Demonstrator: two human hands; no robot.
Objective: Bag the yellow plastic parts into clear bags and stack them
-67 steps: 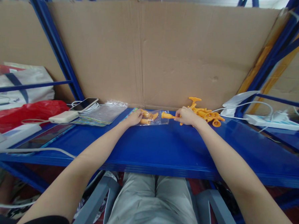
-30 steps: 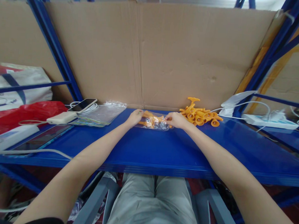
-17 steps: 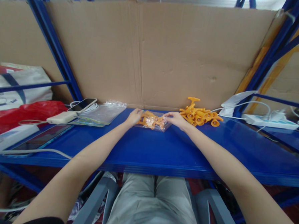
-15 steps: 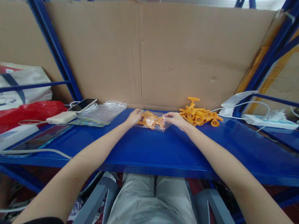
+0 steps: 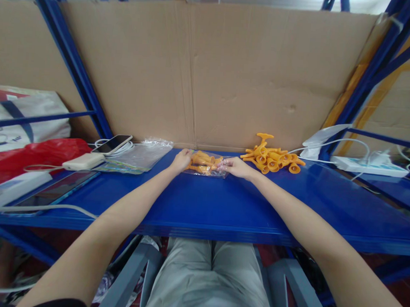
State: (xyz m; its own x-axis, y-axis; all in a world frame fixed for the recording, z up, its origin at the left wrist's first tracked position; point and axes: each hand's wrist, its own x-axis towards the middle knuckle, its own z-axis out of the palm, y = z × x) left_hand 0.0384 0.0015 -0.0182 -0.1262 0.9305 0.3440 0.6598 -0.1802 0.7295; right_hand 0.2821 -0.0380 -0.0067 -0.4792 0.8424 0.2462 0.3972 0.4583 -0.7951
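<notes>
A clear plastic bag (image 5: 207,171) with several orange plastic pieces (image 5: 202,159) inside lies on the blue shelf top, between my two hands. My left hand (image 5: 181,160) is closed on the bag's left end, its fingertips partly hidden. At the other end my right hand (image 5: 236,166) has its fingers closed on the bag's plastic. Just right of that hand, a heap of loose orange pieces (image 5: 272,160) with cup-shaped ends rests against the cardboard; one T-shaped piece stands up at the top.
A stack of clear plastic bags (image 5: 139,157) lies left of my hands. Beside it are a phone (image 5: 112,144), a white power bank (image 5: 83,162), a tablet (image 5: 53,191) and a red bag (image 5: 36,156). A white power strip (image 5: 369,166) with cables is at the right. Cardboard (image 5: 264,78) stands behind.
My right hand has shifted slightly left along the bag, which looks drawn in closer around the orange pieces. My left hand has moved slightly left. The loose heap looks the same.
</notes>
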